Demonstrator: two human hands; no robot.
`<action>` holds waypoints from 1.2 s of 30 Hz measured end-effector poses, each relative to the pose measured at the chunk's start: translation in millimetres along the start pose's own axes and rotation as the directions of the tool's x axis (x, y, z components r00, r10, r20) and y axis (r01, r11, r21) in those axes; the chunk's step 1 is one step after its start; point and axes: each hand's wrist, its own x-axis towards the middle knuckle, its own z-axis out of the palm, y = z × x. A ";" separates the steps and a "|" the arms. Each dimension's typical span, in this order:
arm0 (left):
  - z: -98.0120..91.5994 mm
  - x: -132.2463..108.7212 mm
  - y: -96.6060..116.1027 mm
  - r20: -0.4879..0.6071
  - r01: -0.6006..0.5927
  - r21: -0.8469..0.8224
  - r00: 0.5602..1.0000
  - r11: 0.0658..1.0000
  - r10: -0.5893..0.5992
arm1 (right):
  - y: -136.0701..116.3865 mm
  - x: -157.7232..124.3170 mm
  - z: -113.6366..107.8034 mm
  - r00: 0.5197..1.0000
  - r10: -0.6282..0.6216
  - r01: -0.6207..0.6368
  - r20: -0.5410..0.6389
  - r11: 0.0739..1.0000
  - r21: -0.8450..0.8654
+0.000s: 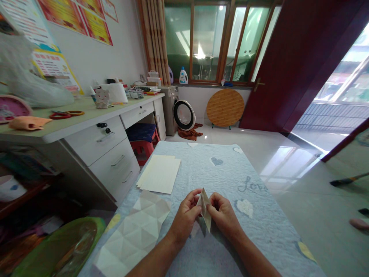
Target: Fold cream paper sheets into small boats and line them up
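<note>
Between my two hands is a small piece of folded paper [205,206], beige and pointed at the top and bottom. My left hand [187,215] pinches its left side between thumb and fingers. On its right side, my right hand [223,211] grips with the thumb against the fold. The paper is held just above the table's light blue cloth [213,177]. To the left of my left hand lies a creased sheet of paper [138,227] with a pattern of triangular folds. Beyond it rests a stack of pale cream paper sheets [160,173], slightly fanned.
A desk with drawers [109,142] runs along the left, with scissors [67,114] on top. A green basin [57,250] stands low at the left. Farther back are a red stool [142,148], a washing machine with its door open [170,111] and a round wooden tabletop [225,107].
</note>
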 end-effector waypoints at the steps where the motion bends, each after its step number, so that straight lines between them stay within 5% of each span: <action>1: -0.2 0.0 -0.3 -0.005 -0.003 0.016 1.000 1.000 0.003 | 0.4 0.2 0.0 1.000 0.003 -0.003 0.002 1.000 -0.004; 36: 0.9 0.6 -0.6 -0.020 -0.073 0.269 0.997 0.960 0.081 | -1.9 -0.6 1.9 0.999 -0.019 0.014 -0.051 0.995 -0.097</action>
